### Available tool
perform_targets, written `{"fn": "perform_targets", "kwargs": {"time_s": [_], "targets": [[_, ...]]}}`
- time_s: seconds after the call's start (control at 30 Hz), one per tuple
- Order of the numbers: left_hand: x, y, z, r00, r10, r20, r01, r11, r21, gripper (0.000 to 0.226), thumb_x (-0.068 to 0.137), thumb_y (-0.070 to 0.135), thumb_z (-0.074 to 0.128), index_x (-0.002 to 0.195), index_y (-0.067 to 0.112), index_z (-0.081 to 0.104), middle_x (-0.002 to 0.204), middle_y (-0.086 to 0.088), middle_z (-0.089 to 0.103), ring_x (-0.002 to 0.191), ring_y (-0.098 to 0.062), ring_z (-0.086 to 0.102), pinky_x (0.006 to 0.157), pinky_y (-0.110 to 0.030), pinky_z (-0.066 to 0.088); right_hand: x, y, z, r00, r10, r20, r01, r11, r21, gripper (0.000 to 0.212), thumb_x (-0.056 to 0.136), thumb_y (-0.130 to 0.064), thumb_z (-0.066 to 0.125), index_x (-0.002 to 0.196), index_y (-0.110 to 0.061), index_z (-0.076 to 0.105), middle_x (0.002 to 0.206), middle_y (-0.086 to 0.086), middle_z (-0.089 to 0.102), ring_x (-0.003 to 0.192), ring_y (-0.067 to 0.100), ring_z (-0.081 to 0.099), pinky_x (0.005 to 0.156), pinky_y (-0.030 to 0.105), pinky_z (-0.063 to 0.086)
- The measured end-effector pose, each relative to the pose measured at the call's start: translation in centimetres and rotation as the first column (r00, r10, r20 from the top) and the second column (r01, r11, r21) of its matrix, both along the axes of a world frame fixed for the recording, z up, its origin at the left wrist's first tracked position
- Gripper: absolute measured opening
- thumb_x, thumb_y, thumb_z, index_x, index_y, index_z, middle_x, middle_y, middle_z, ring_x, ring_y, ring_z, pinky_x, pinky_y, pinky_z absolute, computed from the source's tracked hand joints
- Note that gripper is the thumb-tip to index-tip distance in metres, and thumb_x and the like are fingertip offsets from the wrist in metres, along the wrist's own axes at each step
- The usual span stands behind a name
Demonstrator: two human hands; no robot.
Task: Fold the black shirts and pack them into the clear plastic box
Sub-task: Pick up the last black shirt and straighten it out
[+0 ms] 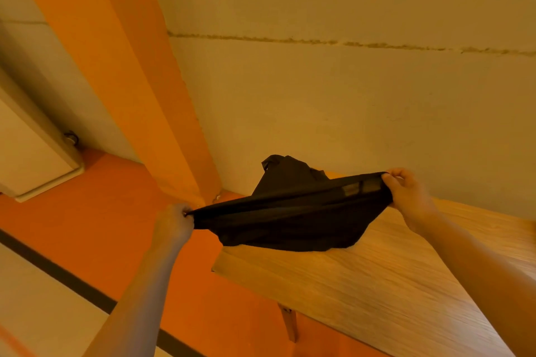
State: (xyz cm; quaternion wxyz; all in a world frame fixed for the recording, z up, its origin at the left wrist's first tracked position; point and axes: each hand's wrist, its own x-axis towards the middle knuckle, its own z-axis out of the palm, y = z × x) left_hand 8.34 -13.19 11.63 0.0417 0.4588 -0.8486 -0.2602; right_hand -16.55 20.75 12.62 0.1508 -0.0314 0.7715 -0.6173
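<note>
Head view: left hand (174, 219) is clenched on one bunched end of a black shirt (290, 220), and right hand (406, 193) pinches the opposite end, thumb over the cloth edge. Between them the shirt hangs stretched in the air above the near corner of the wooden table (391, 284), its lower part sagging toward the tabletop (whether it touches is hard to tell). It looks light, soft and limp, thin enough at the right end for light to show through; it should drape rather than hold a shape, so gripping at shoulders or hem corners and laying it flat seems wise. Behind it a second dark heap (285, 175) rests on the table, probably another shirt. Count: one shirt held, one heap, two hands, one table. No clear plastic box is in sight.
</note>
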Motion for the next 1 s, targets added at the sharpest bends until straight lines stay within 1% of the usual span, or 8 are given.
{"fn": "perform_targets", "kwargs": {"time_s": [0.1, 0.2, 0.33, 0.47, 0.63, 0.73, 0.87, 1.0], "targets": [[0.2, 0.6, 0.0, 0.966, 0.239, -0.097, -0.186, 0.908, 0.376, 0.016, 0.097, -0.004, 0.041, 0.099, 0.006, 0.054, 0.078, -0.022, 0.058, 0.061, -0.031, 0.051, 0.06, -0.044, 0.05, 0.5, 0.2, 0.3, 0.96, 0.165, -0.226, -0.105, 0.961, 0.255, 0.007, 0.099, -0.019, 0.052, 0.099, -0.016, 0.059, 0.082, 0.008, 0.066, 0.075, 0.026, 0.065, 0.061, 0.031, 0.055], [0.2, 0.6, 0.7, 0.756, 0.611, -0.236, -0.227, 0.583, 0.78, 0.02, 0.101, -0.006, 0.035, 0.114, 0.006, 0.044, 0.097, -0.024, 0.052, 0.069, -0.033, 0.052, 0.085, -0.052, 0.05, 0.7, 0.5, 0.7, 0.924, 0.327, -0.196, -0.267, 0.922, 0.279, 0.008, 0.093, -0.014, 0.061, 0.097, -0.019, 0.065, 0.08, 0.01, 0.065, 0.071, 0.022, 0.067, 0.054, 0.018, 0.053], [-0.1, -0.2, 1.3, 0.597, 0.757, -0.267, -0.159, 0.438, 0.885, 0.016, 0.104, 0.001, 0.031, 0.115, 0.007, 0.042, 0.093, -0.015, 0.045, 0.065, -0.021, 0.04, 0.096, -0.047, 0.046, 0.1, 1.1, 1.3, 0.862, 0.496, -0.101, -0.419, 0.812, 0.407, 0.009, 0.085, -0.014, 0.07, 0.086, -0.022, 0.073, 0.073, -0.008, 0.067, 0.073, 0.003, 0.062, 0.064, 0.012, 0.047], [-0.5, -0.2, 2.5, 0.648, 0.7, -0.299, -0.129, 0.488, 0.863, 0.019, 0.105, 0.005, 0.034, 0.094, 0.015, 0.047, 0.071, -0.01, 0.031, 0.058, -0.021, 0.026, 0.076, -0.04, 0.04, -0.3, 1.4, 1.1, 0.843, 0.529, -0.092, -0.436, 0.774, 0.458, 0.014, 0.088, -0.007, 0.066, 0.084, -0.021, 0.068, 0.07, -0.004, 0.065, 0.072, 0.01, 0.062, 0.072, 0.022, 0.046], [-2.1, 0.7, 3.6, 0.71, 0.613, -0.345, -0.099, 0.572, 0.814, 0.024, 0.104, 0.015, 0.042, 0.08, 0.018, 0.044, 0.064, -0.007, 0.029, 0.056, -0.019, 0.029, 0.072, -0.042, 0.044, 0.3, 1.2, 0.3, 0.853, 0.52, -0.044, -0.452, 0.78, 0.433, 0.027, 0.096, -0.002, 0.046, 0.096, -0.022, 0.064, 0.082, 0.01, 0.069, 0.074, 0.017, 0.067, 0.079, 0.036, 0.054], [-3.1, 1.1, 4.1, 0.709, 0.605, -0.363, -0.122, 0.612, 0.781, 0.013, 0.103, 0.019, 0.044, 0.097, 0.015, 0.054, 0.082, -0.007, 0.046, 0.065, -0.019, 0.044, 0.085, -0.047, 0.052, 1.0, 1.0, 0.5, 0.847, 0.529, 0.04, -0.497, 0.764, 0.412, 0.036, 0.099, -0.003, 0.039, 0.091, -0.016, 0.072, 0.077, 0.005, 0.063, 0.067, 0.014, 0.055, 0.066, 0.026, 0.049], [-4.0, 1.9, 3.6, 0.747, 0.553, -0.369, -0.181, 0.703, 0.687, 0.036, 0.104, 0.028, 0.04, 0.138, 0.017, 0.044, 0.117, -0.005, 0.05, 0.088, -0.026, 0.06, 0.095, -0.054, 0.048, 1.8, 0.8, 0.3, 0.878, 0.468, 0.097, -0.475, 0.834, 0.281, 0.032, 0.098, -0.004, 0.045, 0.073, 0.0, 0.064, 0.079, 0.01, 0.064, 0.08, 0.024, 0.063, 0.075, 0.033, 0.056], [-4.7, 3.2, 2.9, 0.745, 0.52, -0.418, -0.167, 0.752, 0.638, 0.036, 0.105, 0.024, 0.035, 0.139, 0.014, 0.041, 0.12, -0.008, 0.049, 0.096, -0.031, 0.057, 0.088, -0.049, 0.05, 2.5, 0.8, -0.3, 0.855, 0.499, 0.139, -0.518, 0.815, 0.262, 0.013, 0.089, -0.015, 0.066, 0.085, -0.002, 0.069, 0.087, 0.01, 0.07, 0.082, 0.017, 0.07, 0.069, 0.027, 0.058]]}}
